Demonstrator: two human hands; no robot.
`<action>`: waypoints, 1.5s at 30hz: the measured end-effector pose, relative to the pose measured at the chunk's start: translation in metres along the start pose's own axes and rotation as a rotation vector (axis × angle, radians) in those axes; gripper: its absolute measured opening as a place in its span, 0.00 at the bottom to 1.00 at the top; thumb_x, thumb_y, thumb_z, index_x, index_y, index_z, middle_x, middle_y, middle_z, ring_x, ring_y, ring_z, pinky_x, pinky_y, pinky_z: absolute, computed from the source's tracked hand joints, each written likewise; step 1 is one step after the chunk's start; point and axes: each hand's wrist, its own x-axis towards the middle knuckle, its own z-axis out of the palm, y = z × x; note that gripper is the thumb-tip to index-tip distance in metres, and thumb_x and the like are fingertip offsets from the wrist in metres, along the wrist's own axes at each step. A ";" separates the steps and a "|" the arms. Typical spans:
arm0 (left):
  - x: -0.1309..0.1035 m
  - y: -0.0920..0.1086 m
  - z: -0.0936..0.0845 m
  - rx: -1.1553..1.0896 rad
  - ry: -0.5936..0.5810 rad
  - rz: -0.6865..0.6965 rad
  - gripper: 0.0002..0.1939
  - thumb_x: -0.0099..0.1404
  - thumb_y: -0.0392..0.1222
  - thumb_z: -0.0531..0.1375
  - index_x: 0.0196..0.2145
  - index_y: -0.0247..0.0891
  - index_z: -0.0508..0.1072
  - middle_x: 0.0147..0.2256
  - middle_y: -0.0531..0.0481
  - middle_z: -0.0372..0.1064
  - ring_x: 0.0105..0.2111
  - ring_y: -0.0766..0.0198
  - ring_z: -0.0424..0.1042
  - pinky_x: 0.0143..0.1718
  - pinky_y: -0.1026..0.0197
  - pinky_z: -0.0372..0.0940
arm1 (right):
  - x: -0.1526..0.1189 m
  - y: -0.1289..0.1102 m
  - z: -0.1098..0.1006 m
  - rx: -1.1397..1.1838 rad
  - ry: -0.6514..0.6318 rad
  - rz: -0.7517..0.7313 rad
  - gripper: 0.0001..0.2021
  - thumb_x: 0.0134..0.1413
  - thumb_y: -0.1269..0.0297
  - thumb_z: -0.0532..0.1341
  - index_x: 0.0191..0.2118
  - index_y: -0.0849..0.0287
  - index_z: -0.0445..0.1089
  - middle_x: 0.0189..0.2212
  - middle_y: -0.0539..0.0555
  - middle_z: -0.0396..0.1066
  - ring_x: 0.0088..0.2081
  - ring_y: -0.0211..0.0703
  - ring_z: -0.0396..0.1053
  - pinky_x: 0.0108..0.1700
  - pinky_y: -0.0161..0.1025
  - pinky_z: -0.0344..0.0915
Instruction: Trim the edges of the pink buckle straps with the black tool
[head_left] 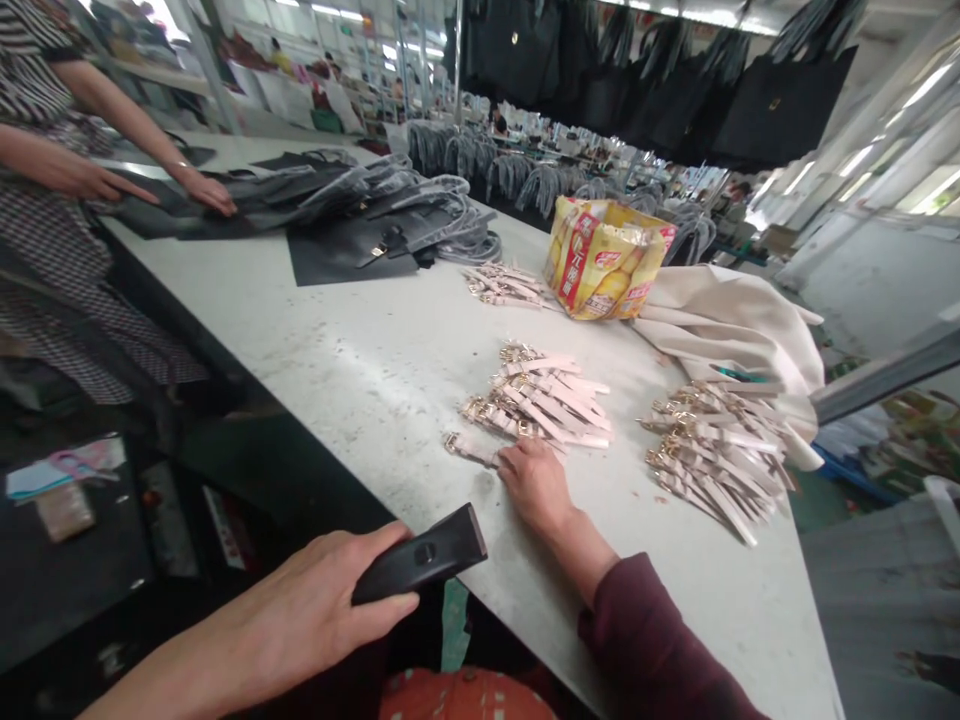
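My left hand (330,590) is wrapped round a black handheld tool (424,555), shaped like a hair clipper, with a round button and a flat, wide end. It is held above the table's near edge. On the tabletop, my right hand (536,485) pinches the end of a pale pink buckle strap (472,450), whose metal buckle points left. Just beyond that hand lies a pile of similar straps (559,400) with gold-coloured buckles. Another heap of straps (716,450) sits to the right, and a smaller bunch (506,285) lies farther back.
A yellow printed carton (607,260) stands on the table (337,370) near cream material (742,320). At the far left, a co-worker's hands (210,190) are at black bag pieces (352,245). More black pieces (660,90) hang overhead. A dark surface (67,570) is lower left.
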 end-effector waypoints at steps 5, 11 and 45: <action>0.008 0.007 -0.009 0.017 -0.107 0.001 0.16 0.70 0.57 0.56 0.40 0.45 0.75 0.33 0.51 0.78 0.35 0.53 0.79 0.37 0.58 0.64 | -0.072 0.028 -0.015 0.082 -0.069 -0.054 0.09 0.66 0.74 0.63 0.45 0.55 0.79 0.42 0.57 0.77 0.46 0.51 0.74 0.50 0.44 0.70; 0.035 0.032 -0.007 0.193 -0.141 0.063 0.14 0.68 0.57 0.57 0.38 0.46 0.74 0.31 0.50 0.78 0.34 0.51 0.80 0.35 0.57 0.62 | -0.139 0.043 -0.024 0.234 0.002 -0.029 0.12 0.68 0.75 0.60 0.46 0.53 0.79 0.42 0.58 0.77 0.45 0.51 0.74 0.49 0.47 0.73; 0.093 0.092 -0.032 0.311 -0.314 0.137 0.13 0.65 0.52 0.59 0.37 0.43 0.78 0.32 0.51 0.80 0.30 0.58 0.75 0.33 0.59 0.61 | -0.129 0.037 -0.002 0.506 0.133 0.027 0.08 0.61 0.73 0.66 0.44 0.56 0.77 0.38 0.55 0.73 0.42 0.50 0.71 0.45 0.45 0.71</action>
